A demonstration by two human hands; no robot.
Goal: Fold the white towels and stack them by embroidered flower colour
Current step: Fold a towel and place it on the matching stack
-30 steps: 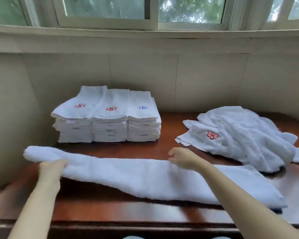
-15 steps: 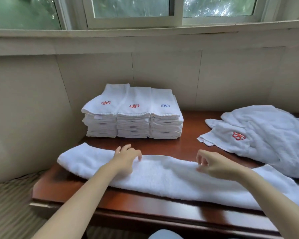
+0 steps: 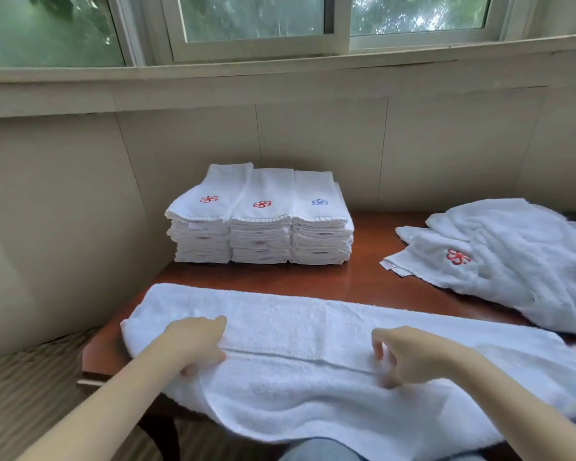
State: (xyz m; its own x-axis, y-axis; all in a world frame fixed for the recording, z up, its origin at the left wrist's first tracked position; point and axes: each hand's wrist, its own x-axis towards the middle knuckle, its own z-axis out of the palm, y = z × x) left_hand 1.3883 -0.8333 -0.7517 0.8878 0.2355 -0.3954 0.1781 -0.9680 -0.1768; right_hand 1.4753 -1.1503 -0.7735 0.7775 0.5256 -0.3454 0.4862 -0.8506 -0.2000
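A long white towel (image 3: 296, 331) lies folded lengthwise across the front of the wooden table (image 3: 363, 281), its near part hanging over the table's edge. My left hand (image 3: 198, 344) grips the towel's folded edge near its left end. My right hand (image 3: 409, 357) pinches the same edge further right. At the back stand three stacks of folded towels: two topped with a red flower (image 3: 209, 199) (image 3: 262, 204), and a blue-flower stack (image 3: 320, 202) on the right.
A heap of unfolded white towels (image 3: 512, 261) lies at the right, one showing a red flower. A cream wall panel and window sill close off the back and left. Striped floor shows beyond the table's left edge.
Both hands have come back toward me, drawing the towel's edge over itself, and its near part now hangs off the front. The camera has moved closer and to the right.
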